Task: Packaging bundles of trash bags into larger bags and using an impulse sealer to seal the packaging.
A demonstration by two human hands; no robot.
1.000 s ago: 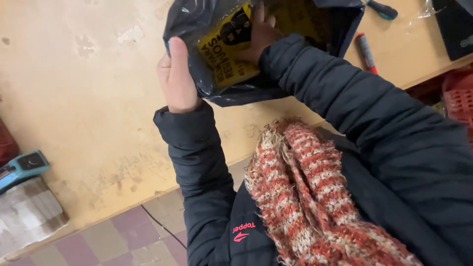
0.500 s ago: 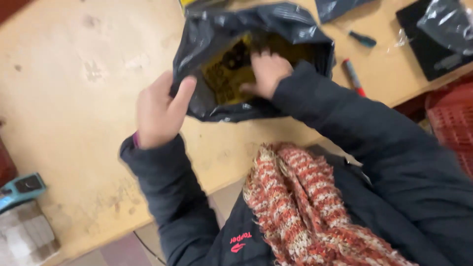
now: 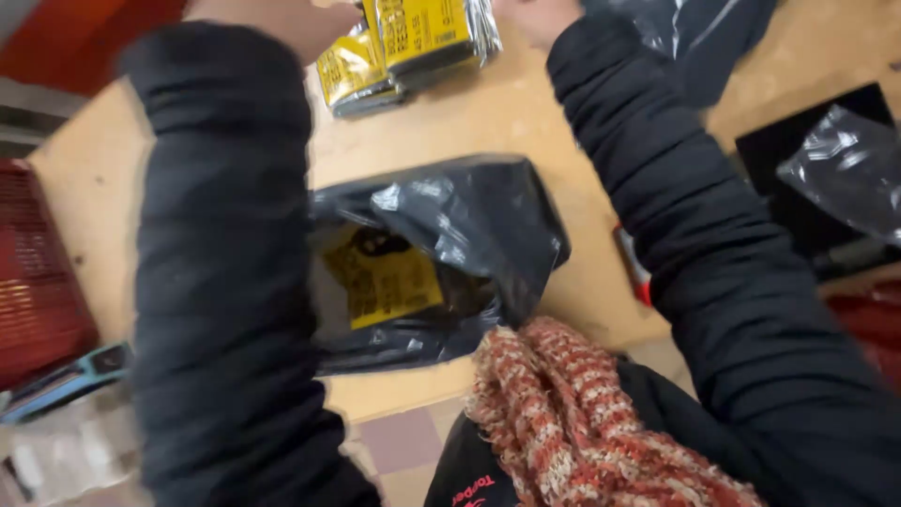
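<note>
Both arms are stretched to the far edge of the pale wooden bench [image 3: 526, 122]. The left hand [image 3: 282, 19] and right hand [image 3: 540, 14] are cut off by the top of the frame, one at either side of a small stack of yellow-labelled, clear-wrapped flat packets [image 3: 413, 42]. Whether the fingers grip the packets cannot be told. Nearer the body lies an open black plastic bag [image 3: 450, 235], with one yellow-labelled packet [image 3: 380, 277] visible in its mouth. Judgement: one packet is bagged; the far stack is not. A red-and-cream knitted scarf [image 3: 572, 413] hangs below. A red plastic crate [image 3: 42, 272] stands at left.
</note>
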